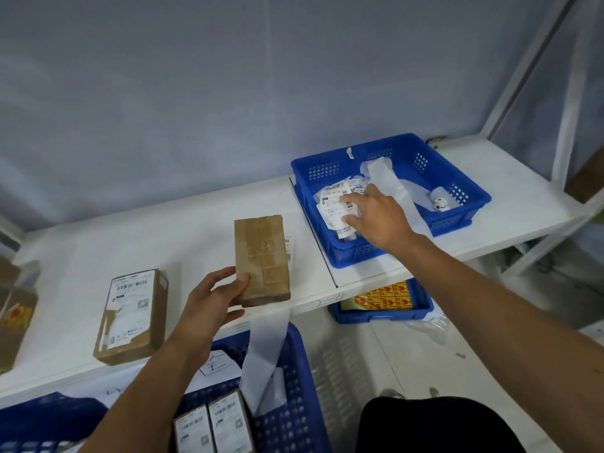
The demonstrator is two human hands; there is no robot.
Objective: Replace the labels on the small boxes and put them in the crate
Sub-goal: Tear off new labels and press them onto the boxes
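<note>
Fingers of my left hand point(209, 299) are gripping the stiff, probably light box point(261, 259) on the counter point(81, 250) by its near corner; right fingers point(351, 198), stretched out, are touching flimsy labels point(333, 207) in the basket point(457, 220).

Bare shelf point(196, 237) between labelled box point(132, 315) and taped box point(261, 259)

Views: one, wide-angle, worn on the person's head
Vantage: above and behind both hands
Facing: forward and down over the white shelf point(81, 253) toward the wall
Nearness: close, forearms filling the lower frame
Centre: the left hand point(209, 305) gripped the taped box point(261, 256) mid-frame
Right of the grip: the right hand point(376, 217) lay over the blue basket point(359, 147)
Below the grip: the crate point(294, 403) met the bottom edge
</note>
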